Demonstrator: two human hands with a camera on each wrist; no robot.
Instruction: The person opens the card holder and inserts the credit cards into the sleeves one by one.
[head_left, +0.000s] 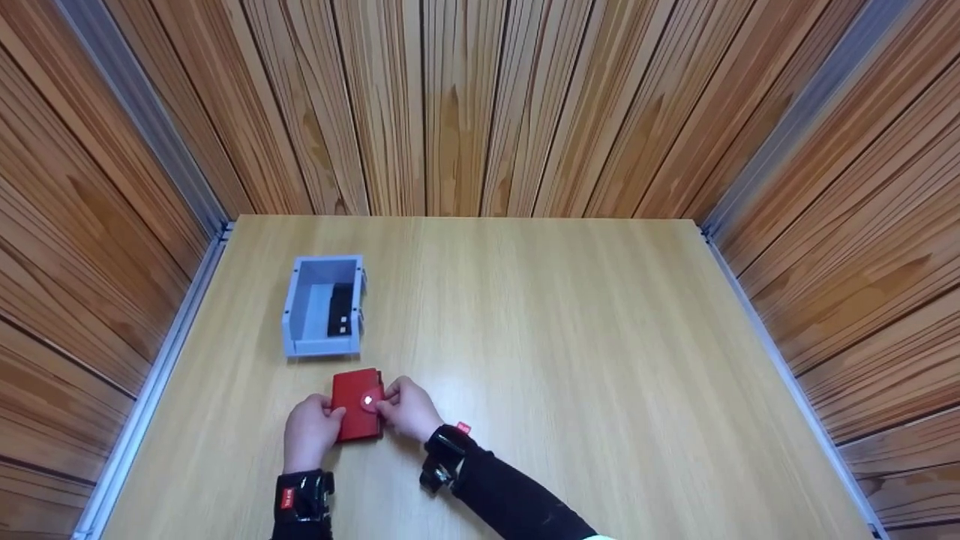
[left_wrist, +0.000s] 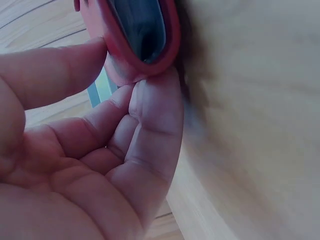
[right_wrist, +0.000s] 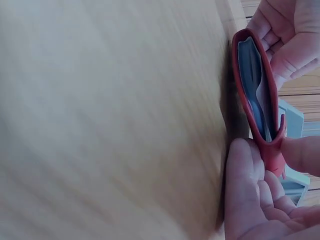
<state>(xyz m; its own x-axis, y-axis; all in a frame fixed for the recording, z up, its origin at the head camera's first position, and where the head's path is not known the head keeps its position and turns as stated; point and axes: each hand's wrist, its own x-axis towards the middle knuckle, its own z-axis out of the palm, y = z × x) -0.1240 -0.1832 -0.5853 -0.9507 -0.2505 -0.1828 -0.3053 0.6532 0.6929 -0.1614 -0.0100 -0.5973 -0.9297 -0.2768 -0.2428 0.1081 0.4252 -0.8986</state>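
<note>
A red card wallet [head_left: 349, 409] with a snap tab on its right side is held just over the table or on it; I cannot tell which. My left hand [head_left: 310, 431] pinches its left edge, thumb on top and fingers beneath. At the opposite edge, the right hand [head_left: 411, 410] grips by the snap tab, its thumb against the tab and fingers underneath. The tab lies over the cover. In the right wrist view, the open end of the wallet [right_wrist: 272, 155] shows a dark interior with thin, pale card-like layers.
Beyond the wallet stands a blue-grey plastic bin [head_left: 322, 348]. A black object [head_left: 340, 309] with small white squares lies along its right inner side. Wood-plank walls [head_left: 465, 112] and metal rails [head_left: 157, 375] border the wooden table [head_left: 570, 360].
</note>
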